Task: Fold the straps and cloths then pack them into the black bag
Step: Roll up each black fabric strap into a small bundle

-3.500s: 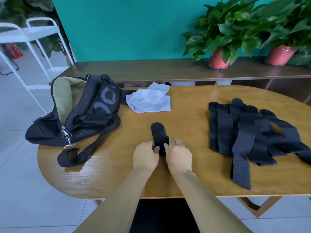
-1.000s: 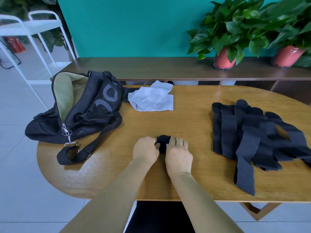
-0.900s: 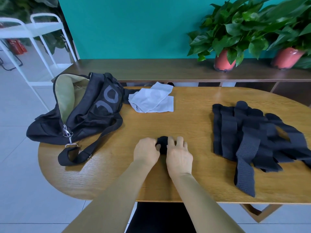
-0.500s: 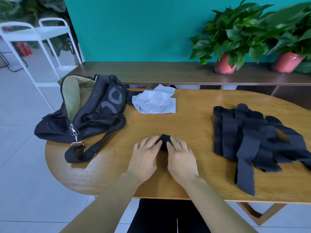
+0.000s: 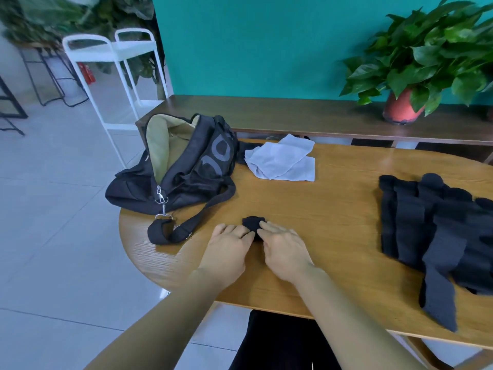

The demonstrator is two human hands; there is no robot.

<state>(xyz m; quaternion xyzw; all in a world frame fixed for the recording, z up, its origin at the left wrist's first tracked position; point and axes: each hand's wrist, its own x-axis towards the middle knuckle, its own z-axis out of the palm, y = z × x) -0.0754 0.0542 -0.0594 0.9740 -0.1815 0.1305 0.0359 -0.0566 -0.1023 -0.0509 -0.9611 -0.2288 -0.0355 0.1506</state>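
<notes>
Table (image 5: 333,204) carries everything. Black bag (image 5: 186,169) sits at its left end, unzipped, mouth gaping w/ tan lining showing; nothing visible inside. Strap pile (image 5: 432,236) lies at right, loose, not folded. Grey cloths (image 5: 282,161) lie just beside the bag. Left hand (image 5: 226,249) & right hand (image 5: 285,249) lie flat, fingers straight, tips pressing the folded strap (image 5: 252,222) between them, near the front edge. It looks light, soft, springy, and prob. unfolds if let go. Best pinch across the whole bundle.
</notes>
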